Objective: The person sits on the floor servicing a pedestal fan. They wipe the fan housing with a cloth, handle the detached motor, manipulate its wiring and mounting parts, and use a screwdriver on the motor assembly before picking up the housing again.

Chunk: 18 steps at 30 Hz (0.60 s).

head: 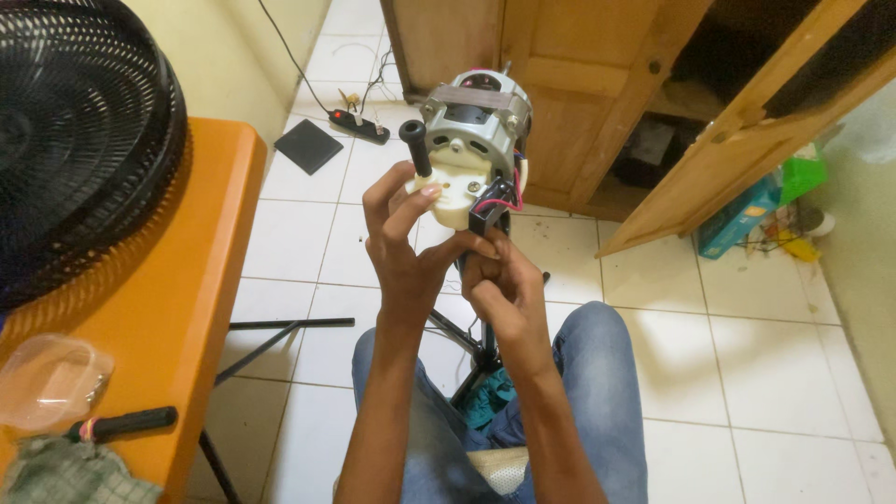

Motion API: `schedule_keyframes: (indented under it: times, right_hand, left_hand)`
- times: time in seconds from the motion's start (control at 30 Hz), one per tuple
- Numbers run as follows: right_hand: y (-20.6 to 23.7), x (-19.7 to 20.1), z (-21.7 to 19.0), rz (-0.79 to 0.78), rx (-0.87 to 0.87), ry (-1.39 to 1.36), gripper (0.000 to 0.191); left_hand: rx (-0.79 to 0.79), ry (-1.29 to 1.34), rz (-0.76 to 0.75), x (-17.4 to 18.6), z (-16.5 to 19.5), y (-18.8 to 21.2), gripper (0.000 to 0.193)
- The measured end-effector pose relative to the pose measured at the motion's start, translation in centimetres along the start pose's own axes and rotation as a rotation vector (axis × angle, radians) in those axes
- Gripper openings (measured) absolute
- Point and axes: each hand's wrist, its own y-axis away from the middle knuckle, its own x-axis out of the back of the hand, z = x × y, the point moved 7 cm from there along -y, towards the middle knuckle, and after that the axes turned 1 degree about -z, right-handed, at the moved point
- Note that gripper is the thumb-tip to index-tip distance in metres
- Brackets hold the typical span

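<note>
The fan motor is held above the lap over the white tiled floor, its black knob shaft pointing up. The left hand grips the motor's white plastic base, fingers closed around it; the right hand pinches the black capacitor wired beneath the motor. To the left, an orange bench carries a black fan grille and a black-handled screwdriver

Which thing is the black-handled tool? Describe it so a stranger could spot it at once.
Start at the orange table along the left edge, under the black fan grille. Go to its near end, where a clear plastic container sits above a greenish cloth. The black-handled tool lies between them: a slim dark rod, the only stick-shaped thing there.
</note>
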Motion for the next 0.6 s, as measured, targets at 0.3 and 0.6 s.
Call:
schedule_keyframes:
  times: [0.3,0.6]
  right_hand:
    - [0.0,1.6,1.0,0.057,-0.054,-0.114,0.044]
    - [0.2,0.8,1.3,0.204,-0.006,-0.041,0.022]
  left_hand:
    - [0.012,0.054,-0.001,-0.3,0.0,0.0,0.076]
    - [0.001,0.040,0.016,-0.1,0.4,-0.2,0.080]
